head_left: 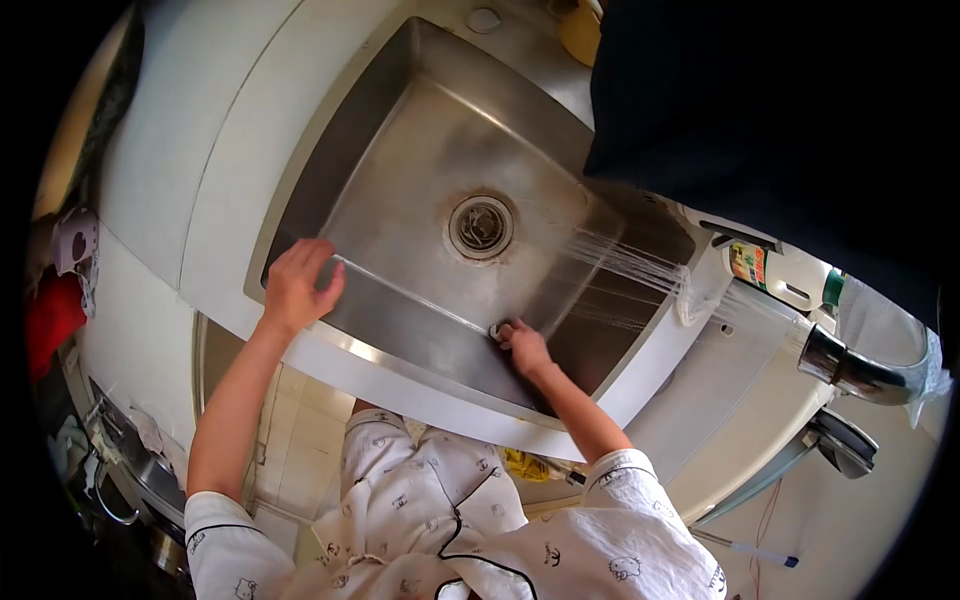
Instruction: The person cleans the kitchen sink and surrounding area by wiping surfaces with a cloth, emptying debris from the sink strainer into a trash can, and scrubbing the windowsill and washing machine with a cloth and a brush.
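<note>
A stainless-steel sink [420,140] fills the middle of the head view, with a round drain strainer [481,228] in its floor. My left hand [303,285] is over the sink's near left edge, its thumb apart from the fingers and nothing visible in its grasp. At the near inner wall, my right hand [524,346] is closed on a small whitish wad [496,332], mostly covered by the fingers. Water [640,268] sprays in thin streams from the faucet [850,365] on the right into the basin.
White countertop [235,170] borders the sink on the left. A white jug [800,278] with a green cap and a label stands to the right, near the faucet. A large dark shape [760,110] blocks the upper right.
</note>
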A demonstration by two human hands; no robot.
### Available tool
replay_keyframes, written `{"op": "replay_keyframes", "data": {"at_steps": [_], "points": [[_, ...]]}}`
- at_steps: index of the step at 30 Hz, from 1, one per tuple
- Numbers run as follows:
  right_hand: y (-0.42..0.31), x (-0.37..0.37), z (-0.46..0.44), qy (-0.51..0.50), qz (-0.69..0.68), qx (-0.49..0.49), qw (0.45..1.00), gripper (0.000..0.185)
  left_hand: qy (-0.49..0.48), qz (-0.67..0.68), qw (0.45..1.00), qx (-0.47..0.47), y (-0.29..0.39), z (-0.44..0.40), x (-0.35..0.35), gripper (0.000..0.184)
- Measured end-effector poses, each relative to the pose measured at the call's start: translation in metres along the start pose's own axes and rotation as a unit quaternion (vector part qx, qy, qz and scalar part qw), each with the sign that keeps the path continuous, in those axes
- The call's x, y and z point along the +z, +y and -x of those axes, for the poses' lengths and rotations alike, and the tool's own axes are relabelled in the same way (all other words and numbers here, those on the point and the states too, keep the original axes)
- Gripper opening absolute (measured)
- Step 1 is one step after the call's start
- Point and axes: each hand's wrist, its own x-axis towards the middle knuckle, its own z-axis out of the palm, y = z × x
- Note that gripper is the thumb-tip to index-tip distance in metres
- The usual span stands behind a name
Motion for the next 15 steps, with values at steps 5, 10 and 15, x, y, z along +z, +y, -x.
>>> {"op": "replay_keyframes", "data": {"at_steps": [5,10,15], "points": [[0.092,-0.041,-0.040,0.250,-0.067,0.233,0.937,0.028,-0.007,0.000,1.000,0.004,0.000,0.001,-0.001,0.017],[0.046,-0.041,-0.049,0.240,0.004,0.171,0.956,0.030,-0.007,-0.008,1.000,0.006,0.000,-0.002,0.000,0.015],[-0.106,-0.017,-0.093,0.158,-0.146,-0.028,0.976,0.027,0.001,-0.007,1.000,-0.002,0.000,0.001,0.000,0.014]]}}
